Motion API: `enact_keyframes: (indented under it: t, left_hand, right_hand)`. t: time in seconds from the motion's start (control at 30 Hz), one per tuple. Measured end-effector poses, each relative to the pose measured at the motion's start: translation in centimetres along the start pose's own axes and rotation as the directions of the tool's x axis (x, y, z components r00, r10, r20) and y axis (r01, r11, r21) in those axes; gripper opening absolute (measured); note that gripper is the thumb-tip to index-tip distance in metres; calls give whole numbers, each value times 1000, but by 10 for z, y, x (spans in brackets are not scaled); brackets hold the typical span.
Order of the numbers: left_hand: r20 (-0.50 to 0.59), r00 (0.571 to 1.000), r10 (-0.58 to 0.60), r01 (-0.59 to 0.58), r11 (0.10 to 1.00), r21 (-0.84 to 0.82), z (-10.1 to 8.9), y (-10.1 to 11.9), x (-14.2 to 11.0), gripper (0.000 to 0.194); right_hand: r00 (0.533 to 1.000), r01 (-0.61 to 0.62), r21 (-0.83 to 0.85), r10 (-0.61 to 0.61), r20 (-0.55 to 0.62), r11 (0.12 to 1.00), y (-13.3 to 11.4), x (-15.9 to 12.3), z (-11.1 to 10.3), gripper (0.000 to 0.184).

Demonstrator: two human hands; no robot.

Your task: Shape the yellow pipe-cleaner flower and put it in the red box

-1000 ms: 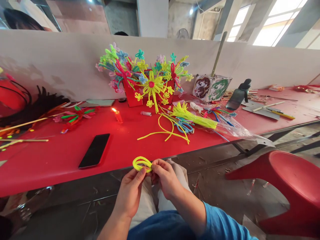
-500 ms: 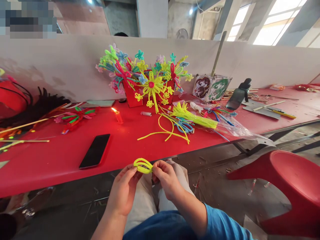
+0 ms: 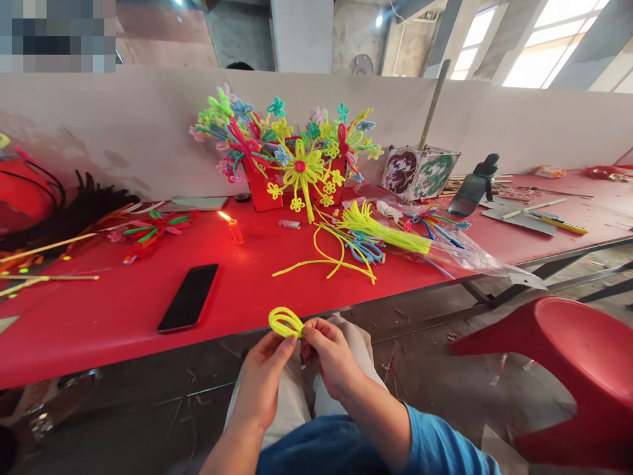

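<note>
Above my lap, in front of the table edge, I hold a yellow pipe cleaner (image 3: 285, 322) bent into several loops. My right hand (image 3: 330, 356) pinches its gathered right end. The fingers of my left hand (image 3: 267, 373) are closed on the loops' lower side, close to my right fingertips. Across the table lie loose yellow pipe cleaners (image 3: 324, 267) and a thick yellow bundle (image 3: 386, 231) partly in clear plastic. Behind them, a yellow pipe-cleaner flower (image 3: 300, 168) with a red centre leans at a red box (image 3: 262, 188) full of colourful pipe-cleaner flowers.
A lit red candle (image 3: 234, 229) burns on the red table (image 3: 237, 284), behind a black phone (image 3: 188, 298). Blue-handled scissors (image 3: 364, 249) lie by the bundle. Farther right are a dark bottle (image 3: 472, 188) and a yellow cutter (image 3: 561, 224). A red stool (image 3: 578, 343) stands at right.
My left hand has moved right and inward, from the loops' left end to near my right fingers. The loops now tilt up to the left and look rounder. My right hand has barely moved.
</note>
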State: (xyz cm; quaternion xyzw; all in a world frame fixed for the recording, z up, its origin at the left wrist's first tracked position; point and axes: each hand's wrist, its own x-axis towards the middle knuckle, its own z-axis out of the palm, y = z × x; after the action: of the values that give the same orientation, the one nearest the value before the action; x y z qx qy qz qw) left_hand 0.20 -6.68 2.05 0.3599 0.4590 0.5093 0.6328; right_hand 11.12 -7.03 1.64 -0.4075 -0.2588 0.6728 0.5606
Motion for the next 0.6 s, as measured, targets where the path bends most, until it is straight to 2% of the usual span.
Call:
enact_keyframes:
  t: [0.2,0.37,0.6]
  left_hand:
    - [-47,999,10,-9,1000,29,-2,-9,2,15]
    - [-25,999,-21,22,1000,7,-7,-11,3,15]
    - [-3,1000,-17,17,1000,-3,-1,-12,2,14]
  right_hand:
    - [999,30,-85,-28,22,996,2,-1,1,25]
    - [997,69,-166,-63,41,984,2,-2,-1,28]
    - [996,84,-172,-79,35,981,3,-3,-1,29]
